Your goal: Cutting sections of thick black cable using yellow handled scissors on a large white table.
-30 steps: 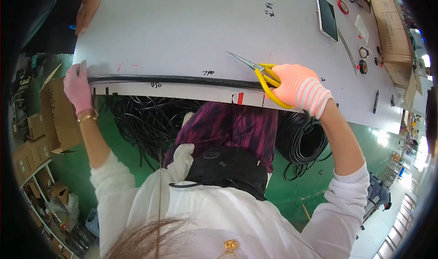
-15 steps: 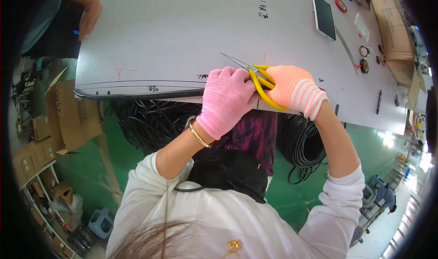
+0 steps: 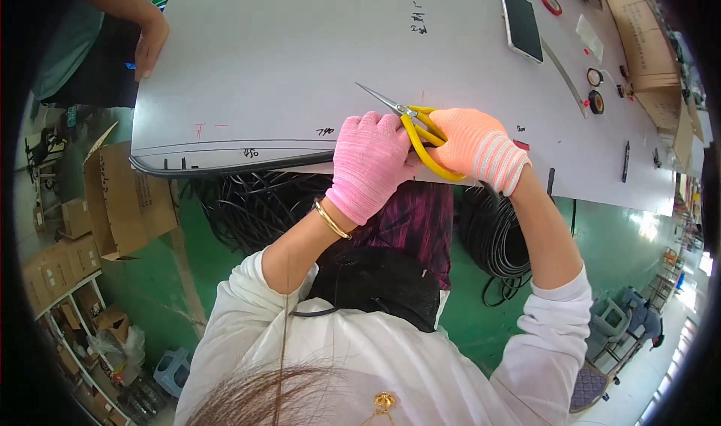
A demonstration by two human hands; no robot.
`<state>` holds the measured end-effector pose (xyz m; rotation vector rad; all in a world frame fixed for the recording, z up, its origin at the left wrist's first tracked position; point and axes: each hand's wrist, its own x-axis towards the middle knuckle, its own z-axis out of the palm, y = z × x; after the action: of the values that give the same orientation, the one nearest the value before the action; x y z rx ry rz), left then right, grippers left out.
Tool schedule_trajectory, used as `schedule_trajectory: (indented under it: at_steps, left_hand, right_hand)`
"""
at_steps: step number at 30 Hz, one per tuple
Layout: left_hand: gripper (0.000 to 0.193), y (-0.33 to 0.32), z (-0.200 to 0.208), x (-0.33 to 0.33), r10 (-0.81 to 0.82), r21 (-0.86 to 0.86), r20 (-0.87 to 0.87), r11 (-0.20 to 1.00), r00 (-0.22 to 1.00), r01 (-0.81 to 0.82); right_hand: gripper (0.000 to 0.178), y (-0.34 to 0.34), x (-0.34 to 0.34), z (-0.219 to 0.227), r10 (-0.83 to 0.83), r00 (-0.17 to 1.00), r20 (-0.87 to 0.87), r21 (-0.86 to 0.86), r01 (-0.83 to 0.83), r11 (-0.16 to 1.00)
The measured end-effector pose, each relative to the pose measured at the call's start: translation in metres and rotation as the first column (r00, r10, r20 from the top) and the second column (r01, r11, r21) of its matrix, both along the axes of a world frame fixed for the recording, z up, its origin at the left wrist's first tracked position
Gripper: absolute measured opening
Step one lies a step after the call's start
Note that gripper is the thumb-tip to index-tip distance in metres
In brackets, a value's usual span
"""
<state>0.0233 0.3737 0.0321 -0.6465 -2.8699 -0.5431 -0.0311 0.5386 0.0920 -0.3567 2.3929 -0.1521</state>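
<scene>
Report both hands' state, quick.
Left hand: closed, holding the black cable.
Right hand: closed, holding the yellow-handled scissors.

The cable runs along the near edge of the table. Behind it, to the right, lies the phone, with the pen nearer and farther right.

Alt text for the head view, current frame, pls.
Two gloved hands meet at a pale table's near edge: the left hand, in pink, grips a black cable, and the right hand, in orange, holds yellow-handled scissors. The cable extends left along the edge; a phone lies toward the upper right.
</scene>
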Motion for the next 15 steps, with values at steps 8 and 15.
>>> schedule_trajectory:
  at_steps: [8, 15]
  left_hand:
    - [0.018, -0.029, 0.036, 0.004, -0.122, 0.245, 0.433, 0.969, 0.893, 0.014]
    - [0.019, -0.038, 0.076, 0.006, -0.321, 0.436, 0.757, 0.897, 0.569, -0.075]
  right_hand:
    - [0.036, 0.047, 0.111, 0.011, -0.727, 0.622, 0.292, -0.918, 0.395, -0.030]
    - [0.023, 0.010, 0.246, -0.034, -0.266, 0.641, 0.720, -0.655, 0.754, 0.048]
